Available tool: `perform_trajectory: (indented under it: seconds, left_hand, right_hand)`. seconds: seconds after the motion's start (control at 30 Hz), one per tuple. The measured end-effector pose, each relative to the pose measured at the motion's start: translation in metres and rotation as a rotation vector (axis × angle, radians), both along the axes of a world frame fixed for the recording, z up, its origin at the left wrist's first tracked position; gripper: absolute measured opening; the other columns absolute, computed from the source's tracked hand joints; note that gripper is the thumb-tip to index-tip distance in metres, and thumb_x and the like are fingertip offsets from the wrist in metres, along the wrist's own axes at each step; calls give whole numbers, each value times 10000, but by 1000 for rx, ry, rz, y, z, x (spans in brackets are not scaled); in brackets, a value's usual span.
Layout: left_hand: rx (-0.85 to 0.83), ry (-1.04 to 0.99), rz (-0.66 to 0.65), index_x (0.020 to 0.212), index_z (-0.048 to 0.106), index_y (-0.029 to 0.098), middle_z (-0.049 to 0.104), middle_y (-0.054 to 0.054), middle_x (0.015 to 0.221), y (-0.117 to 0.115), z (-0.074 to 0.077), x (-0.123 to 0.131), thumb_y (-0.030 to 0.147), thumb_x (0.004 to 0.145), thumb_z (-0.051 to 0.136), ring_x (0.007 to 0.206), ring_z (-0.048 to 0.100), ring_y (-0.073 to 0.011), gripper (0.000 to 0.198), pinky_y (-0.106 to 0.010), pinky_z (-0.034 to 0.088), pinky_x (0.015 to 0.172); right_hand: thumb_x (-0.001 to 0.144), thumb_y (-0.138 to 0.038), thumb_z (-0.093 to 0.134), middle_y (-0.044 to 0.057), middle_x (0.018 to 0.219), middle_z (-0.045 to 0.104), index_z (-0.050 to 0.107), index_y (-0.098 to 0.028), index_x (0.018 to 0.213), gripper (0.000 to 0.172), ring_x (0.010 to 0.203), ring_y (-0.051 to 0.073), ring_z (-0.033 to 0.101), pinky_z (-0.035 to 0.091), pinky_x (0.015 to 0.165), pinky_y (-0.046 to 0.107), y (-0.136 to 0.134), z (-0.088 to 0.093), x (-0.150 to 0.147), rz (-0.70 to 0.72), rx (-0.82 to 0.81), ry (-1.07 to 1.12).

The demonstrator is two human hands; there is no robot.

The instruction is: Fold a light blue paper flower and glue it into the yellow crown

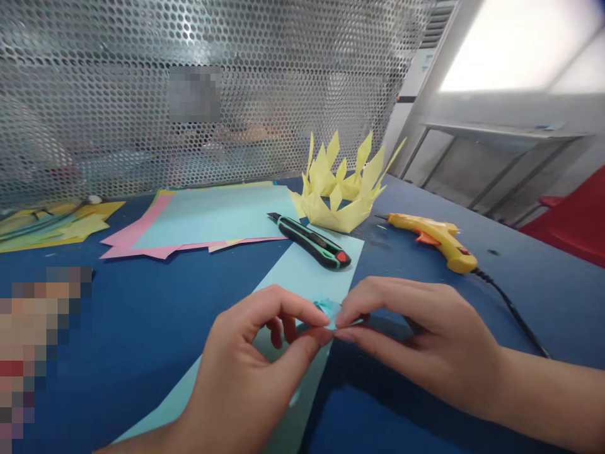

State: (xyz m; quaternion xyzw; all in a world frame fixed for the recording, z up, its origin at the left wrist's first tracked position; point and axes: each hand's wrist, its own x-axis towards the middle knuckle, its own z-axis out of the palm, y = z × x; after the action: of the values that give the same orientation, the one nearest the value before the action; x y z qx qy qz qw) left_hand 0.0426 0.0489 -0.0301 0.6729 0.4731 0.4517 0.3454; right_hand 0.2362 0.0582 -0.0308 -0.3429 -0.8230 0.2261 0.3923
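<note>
Both hands meet in front of me, pinching a small piece of light blue paper between thumbs and forefingers. My left hand closes on its left side and my right hand on its right. Most of the piece is hidden by the fingertips, so its shape is unclear. Beneath the hands runs a long light blue paper strip, slanting across the blue table. A green and black utility knife, its blade showing, lies across the far end of that strip.
A yellow paper crown stands behind the knife. To its right lies a yellow glue gun with a black cord. Stacked blue and pink paper sheets and yellow scraps lie left. Perforated metal mesh borders the table's back.
</note>
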Motion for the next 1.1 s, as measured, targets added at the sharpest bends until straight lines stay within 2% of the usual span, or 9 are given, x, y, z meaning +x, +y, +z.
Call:
perform_trajectory:
  seconds: [0.43,0.57,0.7,0.8,0.87,1.1]
  left_hand:
    - [17,-5,-45,659,684,304,670,138,610,0,1,1,65,695,654,552,560,-51,243,-125,448,532]
    - [32,-11,-44,659,682,309,666,144,605,2,1,2,76,695,657,540,545,-48,237,-122,441,523]
    - [61,9,-43,669,681,310,666,139,612,2,1,1,84,699,642,552,552,-50,231,-122,450,534]
    - [69,13,-39,668,679,309,654,133,603,2,1,1,87,702,630,553,548,-55,230,-131,452,538]
    - [70,19,-39,668,678,312,645,130,602,1,1,1,89,707,626,566,547,-59,233,-140,452,549]
    - [100,23,-40,699,680,328,650,132,627,1,0,0,99,724,629,600,543,-76,236,-182,447,571]
  right_hand:
    - [863,-173,592,-48,661,601,631,-232,814,85,585,84,514,431,559,181,-1,5,-7,-85,-256,-20]
    - [871,-191,568,-35,678,601,603,-223,791,93,606,92,524,437,558,185,-4,6,-8,-93,-323,-12]
    - [874,-213,555,-25,694,594,571,-220,802,74,622,103,539,457,569,197,-3,6,-8,-77,-363,-7]
    - [879,-231,558,-35,701,579,559,-229,891,13,629,104,542,473,592,198,-2,6,-7,-66,-378,25]
    - [883,-240,559,-41,700,578,566,-240,936,53,627,101,535,469,599,194,-1,6,-7,-59,-388,33]
    - [887,-264,579,-44,699,567,585,-240,857,39,623,92,506,427,572,186,-3,7,-8,-73,-472,39]
